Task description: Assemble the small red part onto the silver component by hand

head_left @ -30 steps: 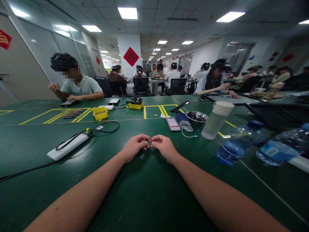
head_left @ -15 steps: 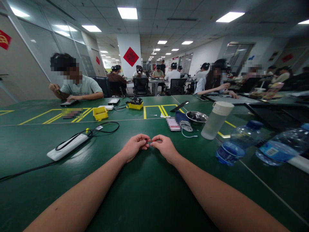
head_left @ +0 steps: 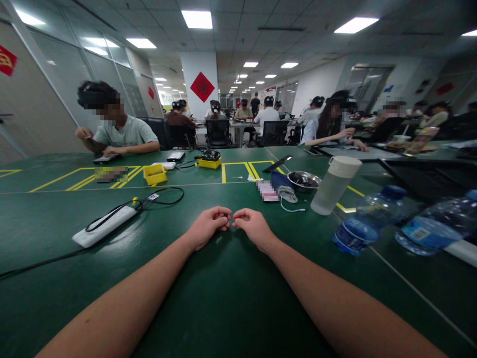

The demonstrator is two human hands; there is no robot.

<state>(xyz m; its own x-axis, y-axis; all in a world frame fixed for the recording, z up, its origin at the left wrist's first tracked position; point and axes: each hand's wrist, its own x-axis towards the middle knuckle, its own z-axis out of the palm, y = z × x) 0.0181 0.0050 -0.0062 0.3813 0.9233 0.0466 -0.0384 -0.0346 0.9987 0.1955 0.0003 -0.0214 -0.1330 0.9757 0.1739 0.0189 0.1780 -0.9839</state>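
Observation:
Both my hands hover close together over the green tabletop, fingertips almost meeting. My left hand is closed in a pinch on a tiny dark piece, too small to name. Opposite it, my right hand has thumb and forefinger pinched together; whatever lies between them, if anything, cannot be made out. Beyond the right hand lie a phone-like blurred item and a white cable.
At left lies a white power strip with a black cord. Yellow trays stand farther back. To the right are a metal bowl, a frosted bottle and a blue-labelled water bottle. A co-worker sits across the table.
My hands stay in nearly the same place, with only slight finger movement. The dark piece in the left fingertips shows a little less clearly.

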